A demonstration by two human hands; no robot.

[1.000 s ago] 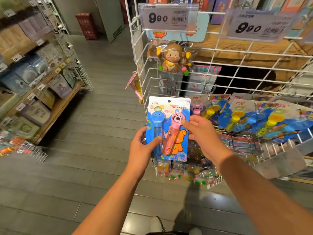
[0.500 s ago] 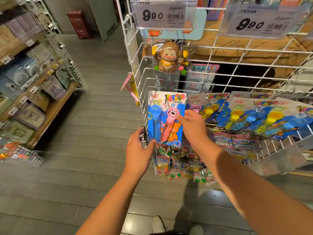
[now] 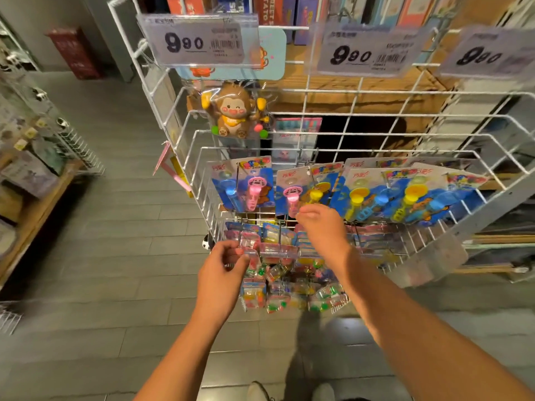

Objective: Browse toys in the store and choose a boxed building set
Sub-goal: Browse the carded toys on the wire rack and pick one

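Boxed sets: a row of upright boxes (image 3: 292,10) stands on the shelf behind the top of the wire rack, only their lower parts in view, well above both your hands
Wire rack: white wire display rack (image 3: 202,140) right in front of you, with carded toys hanging in tiers
Bubble wand card: the blue card with a blue and a pink wand (image 3: 242,183) hangs at the left end of the middle tier, touching neither hand
Neighbouring cards: more wand cards (image 3: 376,192) with yellow and blue wands hang to its right along the same tier
Right hand: your right hand (image 3: 321,227) is at the front of the middle tier, fingers curled loosely, fingertips just at the lower edge of the second card; nothing is held in it
Left hand: your left hand (image 3: 224,273) is lower, beside the small clear packets (image 3: 278,273) on the bottom tier, thumb and fingers bent toward one packet's corner; you cannot tell from here whether they pinch it
Monkey toy: a brown monkey in a clear pack (image 3: 234,111) hangs on the tier above the wand cards
Price tags: three tags reading 9.90 (image 3: 199,41) are clipped along the top rail
Floor: grey plank floor (image 3: 115,227) below, with your shoes at the bottom edge
Side shelf: a wooden shelf of packaged goods (image 3: 29,175) stands at the far left
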